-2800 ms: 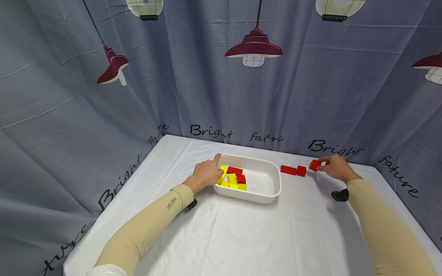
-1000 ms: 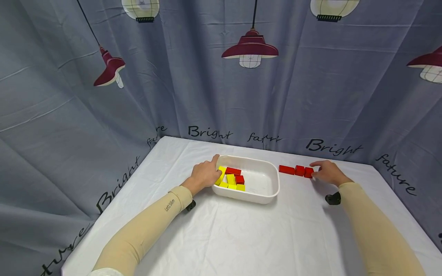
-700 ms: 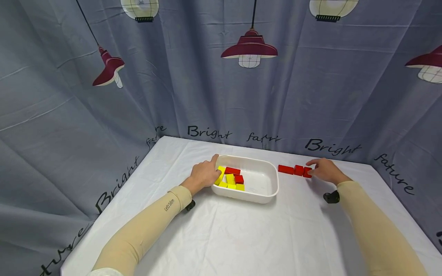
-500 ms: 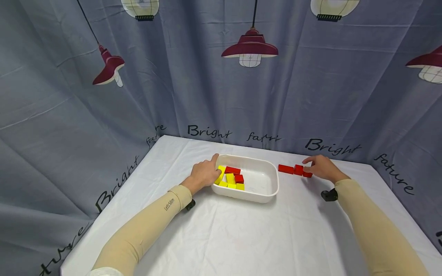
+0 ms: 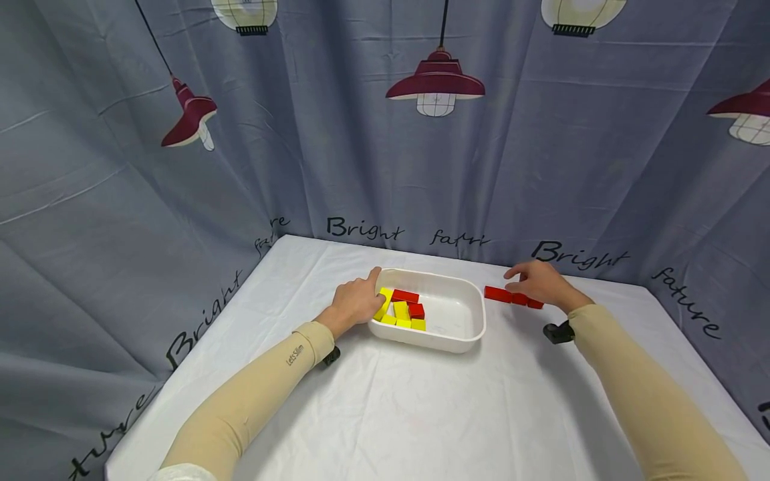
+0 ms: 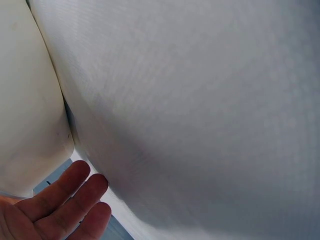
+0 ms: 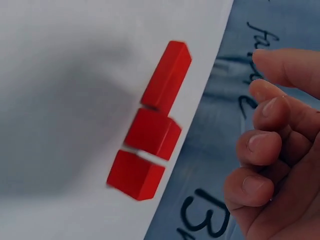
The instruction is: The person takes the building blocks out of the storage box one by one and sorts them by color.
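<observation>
The left hand [image 5: 356, 302] pinches the rim of the white tray [image 5: 451, 343]. Right of the tray, the right hand [image 5: 541, 283], fingers loosely curled, hovers above three red blocks [image 7: 150, 132].

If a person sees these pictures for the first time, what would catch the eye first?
Probably the bright blocks: yellow blocks and two red ones gathered at the left end of the white tub. To the tub's right, three more red blocks form a row, partly covered by the right hand in the head view. Behind the table, dark red lamps decorate the grey-blue curtain.
</observation>
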Tool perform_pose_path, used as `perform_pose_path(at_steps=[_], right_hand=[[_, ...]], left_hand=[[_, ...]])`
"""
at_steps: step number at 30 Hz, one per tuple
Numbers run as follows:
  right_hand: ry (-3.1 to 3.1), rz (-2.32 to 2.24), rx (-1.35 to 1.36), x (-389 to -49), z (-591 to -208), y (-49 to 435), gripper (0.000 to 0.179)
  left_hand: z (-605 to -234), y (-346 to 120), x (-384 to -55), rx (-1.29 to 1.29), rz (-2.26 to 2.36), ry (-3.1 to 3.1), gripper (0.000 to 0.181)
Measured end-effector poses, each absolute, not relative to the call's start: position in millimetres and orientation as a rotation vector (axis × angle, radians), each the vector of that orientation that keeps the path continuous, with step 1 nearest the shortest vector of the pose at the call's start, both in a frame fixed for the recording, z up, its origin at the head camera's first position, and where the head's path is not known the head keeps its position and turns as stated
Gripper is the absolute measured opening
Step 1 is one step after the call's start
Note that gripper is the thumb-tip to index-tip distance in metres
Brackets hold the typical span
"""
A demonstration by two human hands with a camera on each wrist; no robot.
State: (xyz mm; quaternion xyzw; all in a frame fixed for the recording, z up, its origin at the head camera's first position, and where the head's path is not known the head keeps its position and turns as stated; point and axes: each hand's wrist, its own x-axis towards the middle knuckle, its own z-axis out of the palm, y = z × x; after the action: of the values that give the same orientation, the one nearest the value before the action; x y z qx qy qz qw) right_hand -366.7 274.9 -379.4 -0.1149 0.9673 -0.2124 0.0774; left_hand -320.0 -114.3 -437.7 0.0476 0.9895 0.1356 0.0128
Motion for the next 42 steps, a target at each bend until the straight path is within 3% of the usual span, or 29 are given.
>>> perform_pose_path(at_steps=[28,42], right_hand=[[2.707,-0.771,-0.532,-359,-367,214,0.033],[2.464,-0.845,-0.603,-368,-375,186,0.046]], left_hand=[[-439,-115,-321,0.145,0.423,3.075,0.068],[-438,-115,-320,0.145,0.425,3.084,0.067]])
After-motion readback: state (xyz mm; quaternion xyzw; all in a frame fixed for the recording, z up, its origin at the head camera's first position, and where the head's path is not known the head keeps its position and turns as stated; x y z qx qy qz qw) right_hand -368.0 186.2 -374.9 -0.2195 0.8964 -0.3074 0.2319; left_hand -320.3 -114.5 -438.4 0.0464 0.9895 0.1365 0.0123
